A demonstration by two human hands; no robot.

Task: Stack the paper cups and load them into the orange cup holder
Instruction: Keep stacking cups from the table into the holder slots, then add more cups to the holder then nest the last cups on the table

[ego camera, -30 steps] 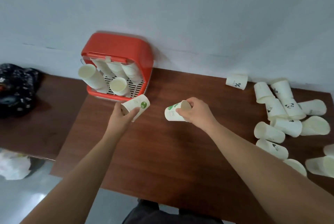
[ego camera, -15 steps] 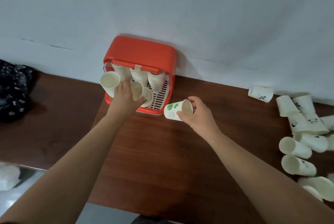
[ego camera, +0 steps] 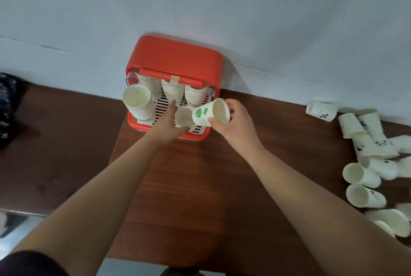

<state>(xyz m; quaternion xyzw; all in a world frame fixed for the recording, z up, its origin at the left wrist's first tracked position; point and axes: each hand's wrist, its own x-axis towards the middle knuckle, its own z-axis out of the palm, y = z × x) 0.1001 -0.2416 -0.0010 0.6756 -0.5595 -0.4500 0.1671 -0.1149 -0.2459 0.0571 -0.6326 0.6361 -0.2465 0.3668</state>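
The orange cup holder (ego camera: 175,59) stands against the wall, with several stacks of white paper cups leaning out of its front. My left hand (ego camera: 165,125) reaches into it and grips the front end of the middle stack (ego camera: 183,118). My right hand (ego camera: 233,122) holds a paper cup with a green print (ego camera: 211,113), tilted with its mouth up and right, just to the right of that stack. A taller stack (ego camera: 136,103) leans out at the holder's left.
Several loose paper cups (ego camera: 364,175) lie scattered on the brown table (ego camera: 200,186) at the right, one with a percent sign (ego camera: 321,112) near the wall. A dark bag (ego camera: 7,102) sits at the far left on a lower surface.
My right hand has carried the green-print cup up and over to the holder beside the middle stack. My left hand stays at that stack. The view has shifted closer to the holder.
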